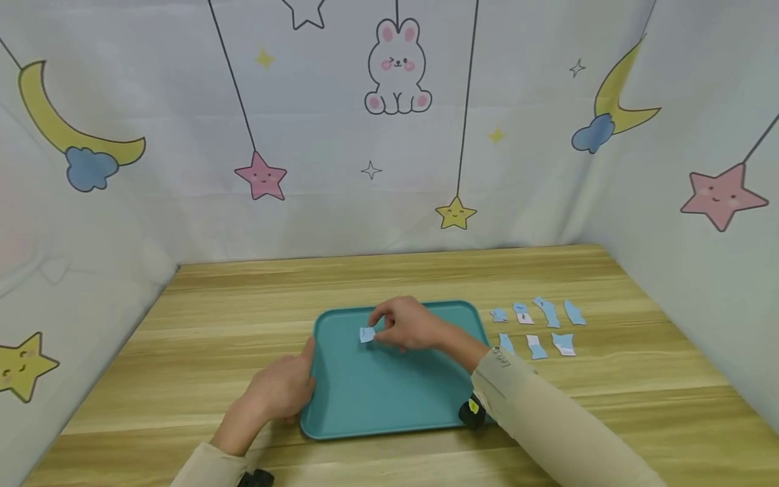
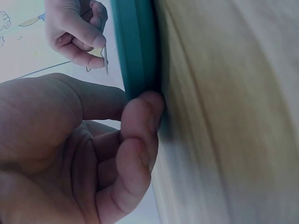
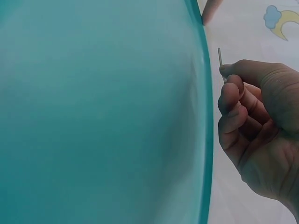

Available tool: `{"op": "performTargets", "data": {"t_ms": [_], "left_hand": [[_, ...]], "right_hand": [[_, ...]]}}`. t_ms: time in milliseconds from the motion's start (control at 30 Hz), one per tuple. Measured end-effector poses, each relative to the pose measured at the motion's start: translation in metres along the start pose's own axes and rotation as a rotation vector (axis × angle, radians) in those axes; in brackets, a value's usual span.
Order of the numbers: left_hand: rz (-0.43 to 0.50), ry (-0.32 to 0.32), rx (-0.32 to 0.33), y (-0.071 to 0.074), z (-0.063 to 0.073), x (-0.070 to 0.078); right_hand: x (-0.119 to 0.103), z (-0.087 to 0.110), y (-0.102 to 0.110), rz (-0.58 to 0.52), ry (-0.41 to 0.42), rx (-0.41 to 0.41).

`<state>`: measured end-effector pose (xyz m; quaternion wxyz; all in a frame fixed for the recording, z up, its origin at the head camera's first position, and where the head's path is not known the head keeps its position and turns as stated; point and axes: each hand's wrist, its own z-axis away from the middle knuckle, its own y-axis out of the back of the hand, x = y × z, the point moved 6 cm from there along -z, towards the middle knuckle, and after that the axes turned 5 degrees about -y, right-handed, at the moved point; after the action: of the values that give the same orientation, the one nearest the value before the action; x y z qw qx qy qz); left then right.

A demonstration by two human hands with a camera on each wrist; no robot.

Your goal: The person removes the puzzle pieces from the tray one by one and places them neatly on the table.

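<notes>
My right hand point(image 1: 414, 325) pinches a small light-blue puzzle piece point(image 1: 366, 335) with a dark printed mark between thumb and fingertips, over the upper left part of a teal tray point(image 1: 365, 406). Edge-on, the thin piece point(image 3: 220, 56) points away from the fingertips in the right wrist view. At the tray's left side my left hand point(image 1: 281, 385) grips the rim. In the left wrist view its thumb lies on one side of the tray edge point(image 2: 138, 51) and its curled fingers point(image 2: 140, 116) on the other.
Right of the tray, several loose light-blue puzzle pieces point(image 1: 546, 312) lie in two rough rows on the wood-grain table point(image 1: 243, 291). The right forearm sleeve point(image 1: 548, 412) crosses the tray's right edge. White printed cloth point(image 1: 341, 223) encloses the table's back and sides.
</notes>
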<state>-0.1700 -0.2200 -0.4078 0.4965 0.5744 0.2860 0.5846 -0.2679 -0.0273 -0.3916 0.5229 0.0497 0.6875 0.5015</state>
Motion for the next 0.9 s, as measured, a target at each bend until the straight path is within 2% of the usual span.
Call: {"op": "performTargets", "data": {"t_ms": [900], "left_hand": [[0.016, -0.004, -0.006, -0.002, 0.000, 0.001]], "right_hand": [[0.023, 0.031, 0.020, -0.057, -0.005, 0.037]]}}
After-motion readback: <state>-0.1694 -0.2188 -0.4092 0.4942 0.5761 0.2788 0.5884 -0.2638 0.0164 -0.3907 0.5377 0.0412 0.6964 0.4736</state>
